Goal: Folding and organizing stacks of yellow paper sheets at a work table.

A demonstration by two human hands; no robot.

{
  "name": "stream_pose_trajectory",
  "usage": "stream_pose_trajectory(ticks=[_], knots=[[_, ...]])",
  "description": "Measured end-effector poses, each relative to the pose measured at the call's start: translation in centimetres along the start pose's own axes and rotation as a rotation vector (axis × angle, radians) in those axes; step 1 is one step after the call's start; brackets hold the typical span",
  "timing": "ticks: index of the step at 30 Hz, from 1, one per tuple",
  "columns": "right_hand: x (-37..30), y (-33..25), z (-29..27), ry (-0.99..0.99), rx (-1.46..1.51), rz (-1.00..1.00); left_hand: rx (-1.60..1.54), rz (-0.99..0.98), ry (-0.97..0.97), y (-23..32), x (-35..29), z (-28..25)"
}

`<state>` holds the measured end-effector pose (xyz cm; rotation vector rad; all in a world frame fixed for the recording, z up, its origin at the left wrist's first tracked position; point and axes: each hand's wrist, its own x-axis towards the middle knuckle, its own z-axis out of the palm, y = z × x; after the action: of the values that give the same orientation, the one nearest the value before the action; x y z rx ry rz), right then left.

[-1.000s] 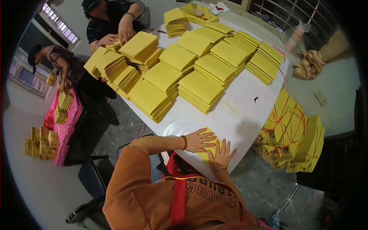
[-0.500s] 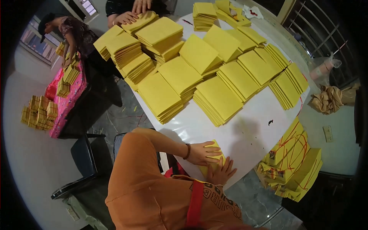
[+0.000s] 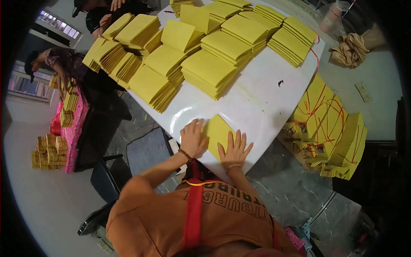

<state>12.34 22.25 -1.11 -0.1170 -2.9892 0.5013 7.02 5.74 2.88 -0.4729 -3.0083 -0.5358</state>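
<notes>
A folded yellow paper piece (image 3: 219, 130) lies on the white table near its front corner, close to my body. My right hand (image 3: 234, 150) rests flat on its right side, fingers spread and holding nothing. Beside the left edge of the paper is my left hand (image 3: 193, 140), fingers loosely bent and slightly apart, with its thumb side touching or very near that edge. Beyond my hands, stacks of folded yellow paper (image 3: 209, 73) cover the far part of the table.
Yellow paper pieces with red strings (image 3: 325, 115) stand low to the right of the white table (image 3: 257, 100). Crumpled brown paper (image 3: 349, 50) lies at the far right. Two people work at the far left, one by a pink-covered table (image 3: 77, 145). A black chair (image 3: 100, 180) stands left.
My left hand has moved off the paper to its left side. My right hand now lies spread on the right side, leaving more of the paper visible. The view has shifted.
</notes>
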Motion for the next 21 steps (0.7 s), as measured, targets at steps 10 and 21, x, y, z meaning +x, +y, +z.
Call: stream_pose_trajectory(ticks=[10,21], knots=[[-1.8,0.1,0.4,-0.012,-0.044,-0.027,-1.049,-0.927,0.457,2.7,-2.8,5.0],[0.6,2.8,-0.9,-0.002,0.714,0.115,-1.701,-0.392,0.082,4.8,-1.6,2.6]])
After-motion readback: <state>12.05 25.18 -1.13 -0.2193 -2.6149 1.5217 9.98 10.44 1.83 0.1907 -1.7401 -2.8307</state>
